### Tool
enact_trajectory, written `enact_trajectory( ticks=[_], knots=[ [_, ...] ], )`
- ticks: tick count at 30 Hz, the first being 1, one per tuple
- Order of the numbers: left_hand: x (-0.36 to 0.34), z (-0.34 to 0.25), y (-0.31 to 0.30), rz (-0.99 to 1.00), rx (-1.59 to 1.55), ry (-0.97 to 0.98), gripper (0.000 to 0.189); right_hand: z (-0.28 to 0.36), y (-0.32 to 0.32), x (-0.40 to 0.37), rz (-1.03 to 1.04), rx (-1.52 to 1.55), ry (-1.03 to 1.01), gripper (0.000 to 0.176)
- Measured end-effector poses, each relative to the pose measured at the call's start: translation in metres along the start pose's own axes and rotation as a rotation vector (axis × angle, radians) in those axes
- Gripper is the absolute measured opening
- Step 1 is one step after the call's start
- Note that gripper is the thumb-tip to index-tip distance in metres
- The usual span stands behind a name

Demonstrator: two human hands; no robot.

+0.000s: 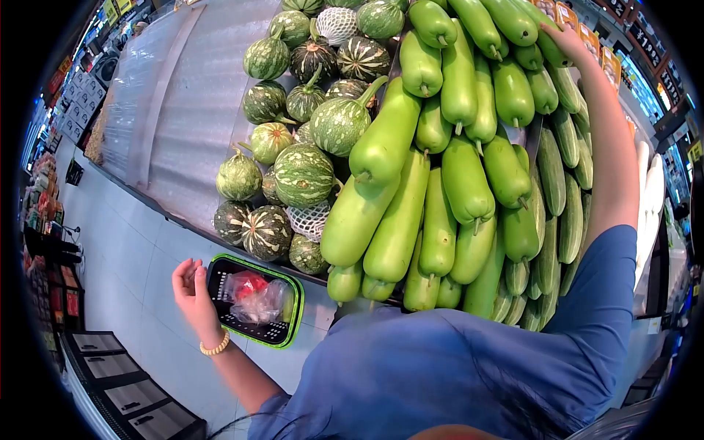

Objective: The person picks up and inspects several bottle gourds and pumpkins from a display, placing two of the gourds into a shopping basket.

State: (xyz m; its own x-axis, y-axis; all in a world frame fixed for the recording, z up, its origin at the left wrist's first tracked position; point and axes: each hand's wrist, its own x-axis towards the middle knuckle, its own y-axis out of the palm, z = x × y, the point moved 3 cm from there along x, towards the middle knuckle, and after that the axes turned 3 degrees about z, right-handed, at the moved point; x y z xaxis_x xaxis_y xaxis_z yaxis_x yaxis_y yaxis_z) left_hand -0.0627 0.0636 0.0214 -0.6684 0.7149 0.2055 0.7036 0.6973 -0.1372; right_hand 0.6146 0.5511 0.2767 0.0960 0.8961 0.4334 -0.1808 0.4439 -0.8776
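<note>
My right hand (561, 40) reaches up to the far top of the produce display and rests on a long green bottle gourd (546, 44) at the back of the pile. My left hand (192, 287) hovers low on the left with its fingers loosely curled and nothing in it, just left of a black shopping basket with a green rim (295, 312). Inside the basket lies a clear plastic bag with something red (253, 293). A big heap of pale green bottle gourds (400, 220) fills the middle of the display.
Round striped green pumpkins (301, 172), some in white foam netting, are stacked left of the gourds. Darker cucumbers (568, 213) lie along the right side. A bare metal shelf surface (176, 95) stretches left. Tiled floor and dark crates (125, 381) sit below left.
</note>
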Motion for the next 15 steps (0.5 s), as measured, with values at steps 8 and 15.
enact_trajectory(
  ticks=[8, 15],
  knots=[
    [-0.011, -0.081, 0.122, 0.337, 0.298, 0.623, 0.051, 0.129, -0.041, -0.174, -0.695, 0.026, -0.676, 0.054],
    [-0.017, -0.126, 0.255, 0.413, 0.661, 1.008, 0.078, 0.223, 0.036, -0.305, -0.126, -0.031, -1.068, 0.055]
  ],
)
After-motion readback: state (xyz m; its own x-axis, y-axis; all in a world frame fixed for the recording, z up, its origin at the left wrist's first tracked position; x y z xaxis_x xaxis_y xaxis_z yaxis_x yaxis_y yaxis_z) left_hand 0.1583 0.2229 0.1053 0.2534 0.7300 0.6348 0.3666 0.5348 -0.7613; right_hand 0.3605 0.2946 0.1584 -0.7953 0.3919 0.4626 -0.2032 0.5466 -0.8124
